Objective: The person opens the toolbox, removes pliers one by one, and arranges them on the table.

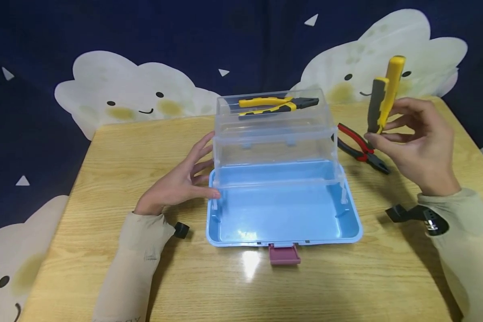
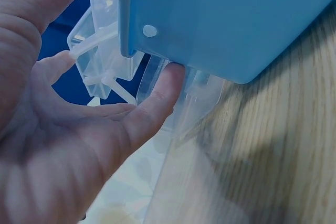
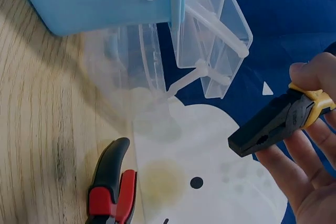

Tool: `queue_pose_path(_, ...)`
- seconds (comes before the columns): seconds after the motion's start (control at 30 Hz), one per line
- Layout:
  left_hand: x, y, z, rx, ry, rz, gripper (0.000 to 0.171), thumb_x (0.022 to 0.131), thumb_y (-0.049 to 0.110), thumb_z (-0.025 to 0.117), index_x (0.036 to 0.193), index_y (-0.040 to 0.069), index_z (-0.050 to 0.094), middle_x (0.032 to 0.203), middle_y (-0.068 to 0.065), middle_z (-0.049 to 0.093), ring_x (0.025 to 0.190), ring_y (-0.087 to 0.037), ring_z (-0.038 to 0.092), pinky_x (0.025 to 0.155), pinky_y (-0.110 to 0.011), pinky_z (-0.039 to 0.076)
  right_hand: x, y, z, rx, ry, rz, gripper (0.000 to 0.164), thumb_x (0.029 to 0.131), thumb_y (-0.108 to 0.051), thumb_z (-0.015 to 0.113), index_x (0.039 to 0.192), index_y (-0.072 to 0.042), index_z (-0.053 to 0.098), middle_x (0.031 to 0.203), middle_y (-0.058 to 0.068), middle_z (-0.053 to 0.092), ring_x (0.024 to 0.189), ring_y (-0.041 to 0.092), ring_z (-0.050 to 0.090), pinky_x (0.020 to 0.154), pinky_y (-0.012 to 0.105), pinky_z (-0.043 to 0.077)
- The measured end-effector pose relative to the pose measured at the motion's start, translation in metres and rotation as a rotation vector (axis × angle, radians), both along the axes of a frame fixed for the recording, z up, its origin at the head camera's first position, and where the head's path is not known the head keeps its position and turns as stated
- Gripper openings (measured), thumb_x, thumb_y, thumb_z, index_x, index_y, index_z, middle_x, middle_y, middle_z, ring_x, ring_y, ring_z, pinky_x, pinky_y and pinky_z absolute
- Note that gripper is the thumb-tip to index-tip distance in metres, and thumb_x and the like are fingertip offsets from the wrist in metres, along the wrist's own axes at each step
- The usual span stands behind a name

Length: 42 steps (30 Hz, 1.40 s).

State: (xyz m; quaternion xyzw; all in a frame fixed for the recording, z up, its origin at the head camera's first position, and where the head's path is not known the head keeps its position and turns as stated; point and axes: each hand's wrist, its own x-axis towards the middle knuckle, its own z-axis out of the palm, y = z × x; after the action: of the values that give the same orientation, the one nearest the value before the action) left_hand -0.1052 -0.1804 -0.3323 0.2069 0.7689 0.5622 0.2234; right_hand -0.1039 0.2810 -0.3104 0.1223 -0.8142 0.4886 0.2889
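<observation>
A light-blue toolbox [image 1: 245, 214] stands opened on the table, its clear tiered trays [image 1: 273, 152] raised at the back. My left hand [image 1: 177, 183] rests at the box's left side, thumb on the rim and other fingers spread along the rear corner. In the upper tray lie yellow-and-black pliers [image 1: 302, 103]. To the right of the box, my right hand [image 1: 422, 138] holds a second pair of yellow-and-black pliers [image 3: 273, 124] above the table, handles upward; their black head shows in the right wrist view. Red-and-black pliers [image 1: 362, 156] lie on the table below that hand.
A purple latch [image 1: 284, 255] hangs from the box's front edge. The clear lid [image 2: 199, 95] hangs behind the box, seen in the left wrist view. Beyond the wooden table [image 1: 116, 147] is a dark blue cloth with white clouds [image 1: 145, 89].
</observation>
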Motion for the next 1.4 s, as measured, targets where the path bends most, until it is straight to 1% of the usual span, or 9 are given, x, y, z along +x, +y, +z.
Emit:
queue_pose_path(0.13, 0.001, -0.001, 0.001, -0.001, -0.002, 0.002, 0.126, 0.08, 0.007, 0.089, 0.159, 0.058, 0.005, 0.174, 0.008, 0.01, 0.16, -0.027, 0.028, 0.125, -0.051, 0.039, -0.004, 0.004, -0.002, -0.005, 0.011, -0.011, 0.069, 0.069, 0.022, 0.079, 0.134, 0.005, 0.061, 0.119, -0.018, 0.065, 0.088, -0.005, 0.066, 0.072, 0.004, 0.056)
queue_pose_path(0.37, 0.0, -0.001, 0.0, 0.007, 0.003, -0.005, 0.126, 0.08, 0.006, 0.088, 0.16, 0.057, 0.004, 0.175, 0.007, 0.01, 0.161, -0.029, 0.027, 0.124, -0.054, 0.039, -0.006, 0.009, -0.002, -0.023, -0.008, -0.051, 0.066, 0.071, 0.019, 0.08, 0.132, 0.0, 0.064, 0.115, -0.02, 0.064, 0.086, -0.008, 0.065, 0.071, 0.002, 0.054)
queue_pose_path(0.5, 0.0, -0.001, 0.0, 0.002, -0.001, -0.006, 0.126, 0.08, 0.006, 0.088, 0.159, 0.058, 0.004, 0.175, 0.008, 0.01, 0.161, -0.028, 0.026, 0.125, -0.054, 0.038, -0.009, 0.015, -0.004, 0.018, -0.005, -0.097, 0.064, 0.071, 0.017, 0.081, 0.131, -0.001, 0.066, 0.114, -0.024, 0.062, 0.09, -0.011, 0.064, 0.075, -0.001, 0.052)
queue_pose_path(0.63, 0.0, -0.001, 0.001, -0.003, -0.001, -0.004, 0.126, 0.081, 0.007, 0.088, 0.159, 0.058, 0.004, 0.175, 0.008, 0.01, 0.161, -0.029, 0.026, 0.125, -0.054, 0.038, -0.013, 0.023, -0.009, 0.071, -0.02, -0.144, 0.065, 0.072, 0.015, 0.083, 0.132, -0.005, 0.066, 0.114, -0.028, 0.06, 0.094, -0.012, 0.062, 0.078, -0.002, 0.049)
queue_pose_path(0.8, 0.0, -0.001, 0.001, 0.0, 0.0, -0.006, 0.127, 0.081, 0.005, 0.088, 0.159, 0.057, 0.003, 0.175, 0.008, 0.009, 0.161, -0.03, 0.026, 0.125, -0.054, 0.038, -0.016, 0.031, -0.014, 0.092, -0.128, -0.222, 0.067, 0.076, 0.007, 0.085, 0.135, -0.016, 0.064, 0.113, -0.031, 0.055, 0.094, -0.013, 0.058, 0.073, -0.003, 0.047)
queue_pose_path(0.87, 0.0, -0.001, 0.001, 0.003, 0.002, -0.009, 0.127, 0.081, 0.005, 0.088, 0.159, 0.057, 0.003, 0.175, 0.008, 0.009, 0.161, -0.03, 0.026, 0.125, -0.054, 0.038, -0.018, 0.033, -0.016, 0.101, -0.175, -0.257, 0.066, 0.077, 0.004, 0.086, 0.135, -0.018, 0.064, 0.113, -0.032, 0.054, 0.09, -0.014, 0.058, 0.069, -0.004, 0.046)
queue_pose_path(1.03, 0.001, 0.0, 0.001, 0.007, -0.002, -0.011, 0.127, 0.081, 0.004, 0.088, 0.16, 0.056, 0.003, 0.175, 0.008, 0.009, 0.161, -0.03, 0.026, 0.125, -0.054, 0.037, -0.02, 0.04, -0.019, 0.126, -0.254, -0.314, 0.064, 0.08, -0.003, 0.086, 0.137, -0.021, 0.063, 0.11, -0.034, 0.05, 0.083, -0.015, 0.055, 0.065, -0.004, 0.045)
queue_pose_path(1.23, 0.0, 0.0, 0.001, 0.007, 0.001, -0.011, 0.127, 0.081, 0.004, 0.088, 0.16, 0.056, 0.003, 0.175, 0.008, 0.009, 0.161, -0.03, 0.026, 0.124, -0.054, 0.038, -0.02, 0.047, -0.022, 0.156, -0.388, -0.346, 0.063, 0.084, -0.018, 0.086, 0.14, -0.024, 0.058, 0.103, -0.035, 0.047, 0.075, -0.018, 0.053, 0.059, -0.003, 0.045)
queue_pose_path(1.4, 0.0, 0.0, 0.001, 0.011, 0.004, -0.01, 0.127, 0.08, 0.003, 0.087, 0.161, 0.055, 0.003, 0.175, 0.007, 0.009, 0.16, -0.031, 0.026, 0.124, -0.053, 0.039, -0.022, 0.051, -0.023, 0.208, -0.476, -0.37, 0.066, 0.085, -0.027, 0.085, 0.144, -0.02, 0.055, 0.098, -0.036, 0.045, 0.069, -0.022, 0.05, 0.054, 0.0, 0.044)
